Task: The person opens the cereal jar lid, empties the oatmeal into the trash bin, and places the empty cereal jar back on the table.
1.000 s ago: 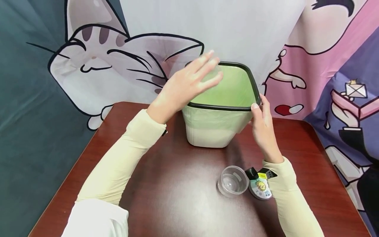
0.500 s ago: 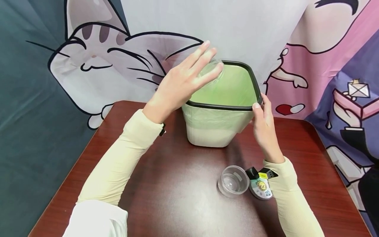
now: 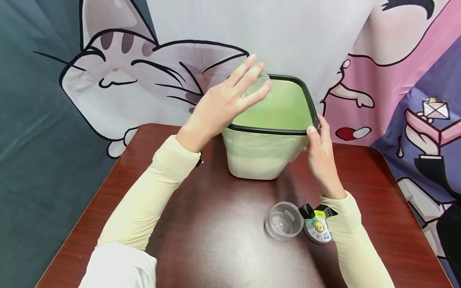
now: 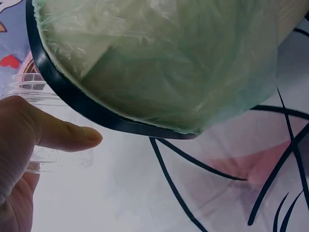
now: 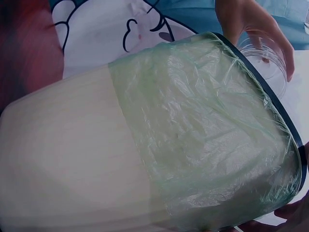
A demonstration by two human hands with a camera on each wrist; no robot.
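My left hand (image 3: 227, 100) is raised over the left side of the bin's mouth and grips a clear plastic jar (image 3: 260, 86). In the left wrist view the thumb lies across the jar (image 4: 58, 157), just outside the black rim. My right hand (image 3: 320, 156) holds the front right corner of the pale trash bin (image 3: 252, 164), thumb on the rim. A thin green bin liner (image 5: 203, 130) is folded over the bin's outside and lines its inside. The bottom of the bin's inside is hidden.
A clear round plastic cup (image 3: 284, 222) stands on the brown table (image 3: 201, 224) in front of the bin. Beside it, partly under the right wrist, is a round disc with a printed label (image 3: 317, 231). A cartoon-printed cloth (image 3: 295, 40) hangs behind.
My left hand has risen slightly, then dipped a little; the jar in it shows more clearly. My right hand and the bin have hardly moved.
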